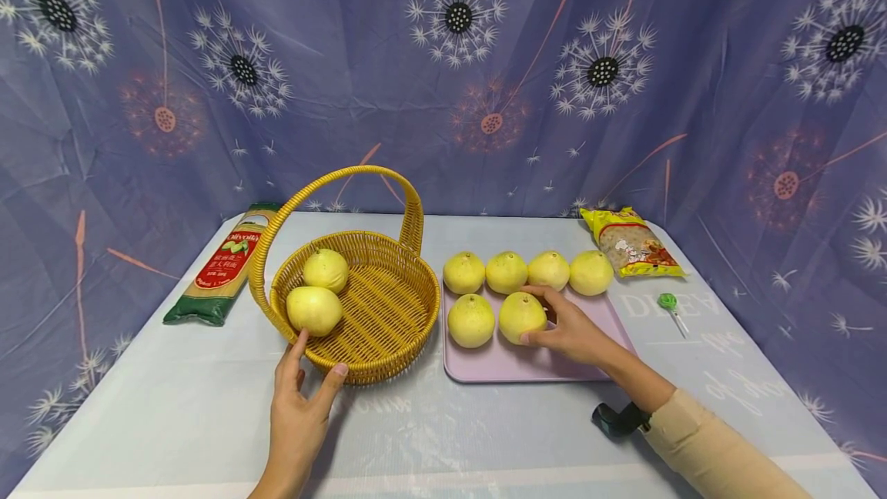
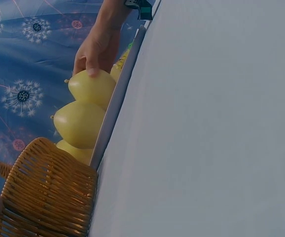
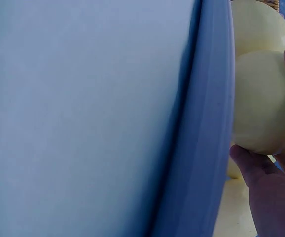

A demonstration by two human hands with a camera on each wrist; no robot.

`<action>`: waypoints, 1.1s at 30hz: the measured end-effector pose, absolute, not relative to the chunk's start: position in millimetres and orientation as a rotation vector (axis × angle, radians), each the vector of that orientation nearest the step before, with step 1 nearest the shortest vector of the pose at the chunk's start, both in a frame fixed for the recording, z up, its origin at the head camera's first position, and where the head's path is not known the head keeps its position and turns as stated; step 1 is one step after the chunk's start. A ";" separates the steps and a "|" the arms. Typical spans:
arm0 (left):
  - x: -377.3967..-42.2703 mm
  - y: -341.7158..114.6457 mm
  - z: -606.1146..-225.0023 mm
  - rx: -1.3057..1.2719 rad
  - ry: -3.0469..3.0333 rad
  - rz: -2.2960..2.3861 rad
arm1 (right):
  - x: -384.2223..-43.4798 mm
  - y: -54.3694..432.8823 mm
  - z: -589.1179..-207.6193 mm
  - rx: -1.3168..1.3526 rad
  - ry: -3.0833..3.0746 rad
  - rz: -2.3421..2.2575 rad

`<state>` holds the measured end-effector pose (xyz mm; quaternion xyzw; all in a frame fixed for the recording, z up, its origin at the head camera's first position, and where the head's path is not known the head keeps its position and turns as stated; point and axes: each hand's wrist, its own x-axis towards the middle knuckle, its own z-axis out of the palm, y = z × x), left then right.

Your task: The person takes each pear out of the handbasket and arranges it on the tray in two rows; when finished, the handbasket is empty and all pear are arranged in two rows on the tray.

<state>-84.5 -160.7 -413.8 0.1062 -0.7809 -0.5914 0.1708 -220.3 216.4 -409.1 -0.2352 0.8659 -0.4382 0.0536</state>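
Note:
A golden wicker basket (image 1: 388, 360) with a tall handle stands left of centre, holding two pale yellow melons, one front (image 1: 315, 310) and one behind (image 1: 326, 270). My left hand (image 1: 298, 410) touches the basket's near rim, thumb and index finger spread apart. On the pink tray (image 1: 554, 370), my right hand (image 1: 571, 329) grips a melon (image 1: 521, 317) at the right of the front row, fingers behind it and thumb in front. Another melon (image 1: 471, 321) lies just left of it. The right wrist view shows fingers and thumb round the gripped melon (image 3: 263, 103).
Several melons (image 1: 507, 272) line the tray's far side. A green-and-red packet (image 1: 225, 264) lies left of the basket. A yellow bag (image 1: 630, 243) and a green lollipop (image 1: 668, 301) lie to the right. A patterned curtain (image 1: 388, 83) hangs behind the table.

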 end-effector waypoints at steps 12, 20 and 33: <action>-85.1 -160.9 -413.8 0.293 -2.224 -1.667 | -220.3 213.8 -413.1 -0.723 2.655 -1.297; -84.4 -161.1 -413.8 0.294 -2.222 -1.677 | -220.8 212.4 -415.6 -0.710 2.639 -1.302; -83.9 -160.3 -413.3 0.303 -2.221 -1.673 | -220.1 211.1 -414.3 -0.708 2.641 -1.278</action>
